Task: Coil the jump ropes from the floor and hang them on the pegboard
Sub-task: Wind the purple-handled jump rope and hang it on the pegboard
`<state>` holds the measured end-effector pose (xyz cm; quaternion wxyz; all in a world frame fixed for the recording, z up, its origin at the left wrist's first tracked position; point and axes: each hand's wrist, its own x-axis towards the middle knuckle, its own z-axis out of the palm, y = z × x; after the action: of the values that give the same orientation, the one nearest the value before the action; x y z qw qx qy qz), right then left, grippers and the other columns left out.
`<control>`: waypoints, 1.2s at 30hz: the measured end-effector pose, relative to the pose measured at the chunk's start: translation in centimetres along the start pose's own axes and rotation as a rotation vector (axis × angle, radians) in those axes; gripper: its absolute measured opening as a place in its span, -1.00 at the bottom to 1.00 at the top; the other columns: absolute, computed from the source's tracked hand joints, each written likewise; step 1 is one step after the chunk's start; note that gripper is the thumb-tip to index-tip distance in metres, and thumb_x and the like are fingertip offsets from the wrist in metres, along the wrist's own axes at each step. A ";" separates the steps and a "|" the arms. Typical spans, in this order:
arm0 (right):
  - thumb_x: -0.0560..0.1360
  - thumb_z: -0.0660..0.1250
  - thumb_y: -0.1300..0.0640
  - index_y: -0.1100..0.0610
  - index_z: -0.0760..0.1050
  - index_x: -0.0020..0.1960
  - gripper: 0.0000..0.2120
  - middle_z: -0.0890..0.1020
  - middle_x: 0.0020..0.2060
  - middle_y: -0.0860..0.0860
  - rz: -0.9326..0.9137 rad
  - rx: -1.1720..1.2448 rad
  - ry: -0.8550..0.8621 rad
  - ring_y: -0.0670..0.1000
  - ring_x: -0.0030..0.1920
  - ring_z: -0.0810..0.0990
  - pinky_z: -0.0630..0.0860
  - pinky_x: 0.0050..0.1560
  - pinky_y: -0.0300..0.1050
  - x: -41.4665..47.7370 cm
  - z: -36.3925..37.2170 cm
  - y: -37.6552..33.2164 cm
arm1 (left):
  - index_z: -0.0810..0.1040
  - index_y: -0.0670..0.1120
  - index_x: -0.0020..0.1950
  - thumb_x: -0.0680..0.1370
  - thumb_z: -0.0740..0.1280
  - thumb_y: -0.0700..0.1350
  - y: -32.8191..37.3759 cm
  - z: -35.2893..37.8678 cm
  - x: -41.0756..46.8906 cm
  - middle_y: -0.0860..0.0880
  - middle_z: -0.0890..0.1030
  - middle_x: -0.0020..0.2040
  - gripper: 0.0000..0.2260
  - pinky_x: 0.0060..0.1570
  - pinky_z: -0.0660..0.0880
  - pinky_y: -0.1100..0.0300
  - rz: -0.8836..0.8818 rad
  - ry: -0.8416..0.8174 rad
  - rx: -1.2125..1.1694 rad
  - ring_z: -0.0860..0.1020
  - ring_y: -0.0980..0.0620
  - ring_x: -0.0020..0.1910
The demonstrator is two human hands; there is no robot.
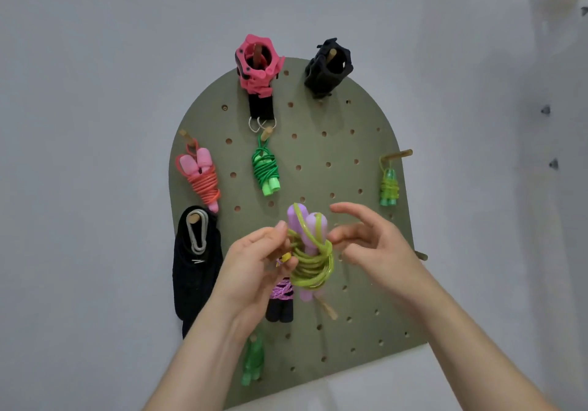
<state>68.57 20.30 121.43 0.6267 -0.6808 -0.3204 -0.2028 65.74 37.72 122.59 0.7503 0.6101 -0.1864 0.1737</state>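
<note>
Both arms reach up from the lower edge, bare to the wrist, and converge at mid-height. The left forearm (197, 363) slants up to the right, and the left hand (261, 261) has its fingers curled and its thumb pressed forward, pinching the cord of a coiled yellow-green plastic jump rope with lilac handles (313, 267). The right forearm (477, 347) slants up to the left. The right hand (375, 242) is loosely spread just beside the coil, fingers gently curved, index finger highest, gripping nothing.
</note>
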 end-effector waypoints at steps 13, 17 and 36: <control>0.37 0.30 -0.11 -0.16 0.50 0.14 -0.66 0.63 -0.04 0.01 0.187 0.194 0.066 -0.08 -0.04 0.64 0.59 0.04 -0.10 4.0 -7.4 10.8 | 0.67 -0.11 -0.20 0.54 0.37 -0.18 -11.8 8.8 9.3 -0.12 0.67 -0.31 -0.86 -0.16 0.59 0.01 0.125 -0.043 0.533 0.58 -0.04 -0.36; 0.52 0.29 -0.04 -0.04 0.44 0.25 -0.69 0.66 0.10 0.10 0.340 0.461 -0.040 0.07 0.14 0.64 0.49 0.25 0.10 6.9 -9.3 14.3 | 0.63 0.01 -0.17 0.45 0.46 -0.07 -14.2 10.2 12.8 0.01 0.64 -0.38 -0.97 -0.21 0.60 0.00 0.279 0.187 0.746 0.61 0.04 -0.37; 0.31 0.53 0.06 0.00 0.54 0.21 -0.53 0.65 -0.13 -0.01 0.342 0.411 -0.392 -0.03 -0.13 0.60 0.50 -0.10 -0.11 14.8 -11.3 18.9 | 0.65 -0.02 -0.19 0.46 0.46 -0.09 -14.6 7.9 18.1 0.06 0.65 -0.35 -0.96 -0.23 0.49 0.13 0.268 0.263 1.009 0.59 0.08 -0.33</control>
<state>93.59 11.67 119.34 0.7023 -0.6102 -0.3500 0.1090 88.07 27.70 120.51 0.3521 0.8389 -0.0605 0.4106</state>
